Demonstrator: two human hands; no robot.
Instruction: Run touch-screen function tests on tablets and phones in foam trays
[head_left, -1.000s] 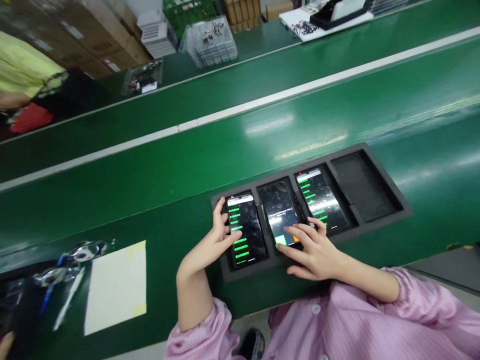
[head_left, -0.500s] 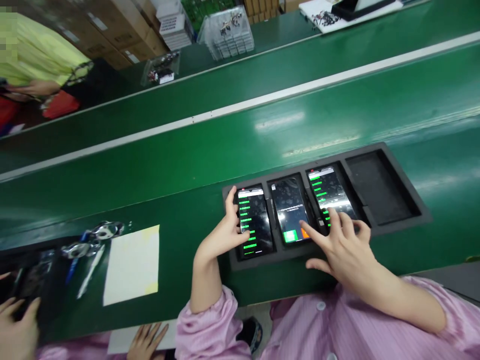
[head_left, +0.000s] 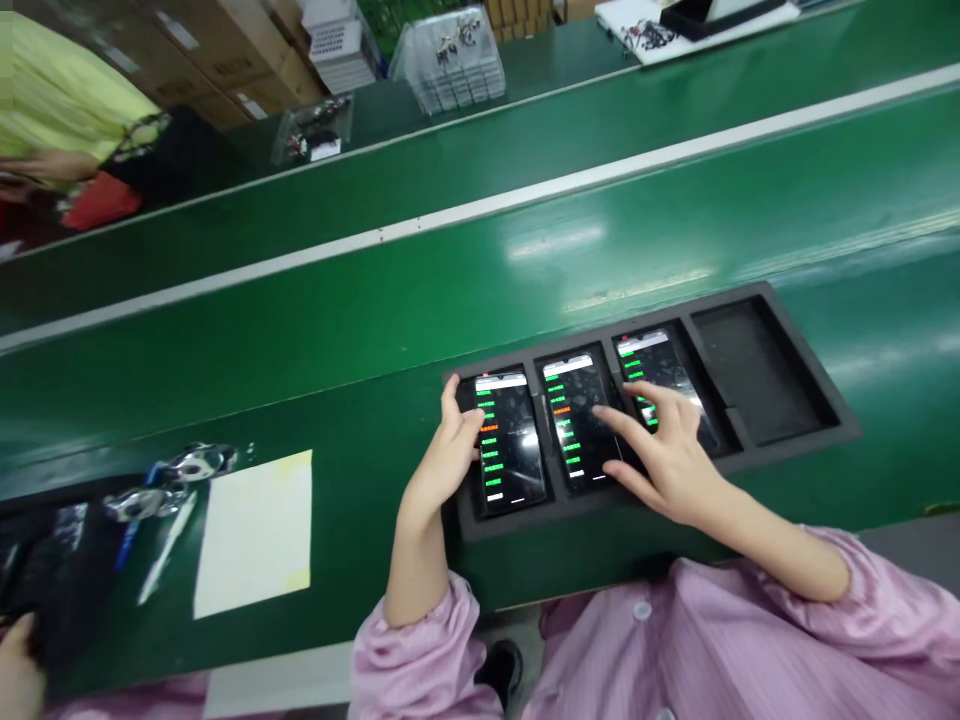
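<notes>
A black foam tray [head_left: 780, 440] with several slots lies on the green conveyor belt [head_left: 375, 330]. Three phones sit in it, all lit with green list lines: the left phone [head_left: 514, 455], the middle phone [head_left: 574, 415] and the right phone [head_left: 652, 365]. The rightmost slot [head_left: 757, 370] holds nothing. My left hand [head_left: 446, 465] rests on the left phone's edge, its thumb on the screen, fingers bent. My right hand [head_left: 664, 450] is spread over the middle and right phones, index finger touching the middle screen.
A white paper sheet [head_left: 255, 535] lies to the left, beside pens and metal tools [head_left: 169, 490]. Another person's hand [head_left: 15, 680] shows at bottom left. A person in yellow [head_left: 67, 110] sits across. Clear plastic trays [head_left: 450, 60] and cardboard boxes stand at the back.
The middle phone's screen went from green and orange buttons to a green list. My right hand moved up the middle screen. My left hand slid up the left phone.
</notes>
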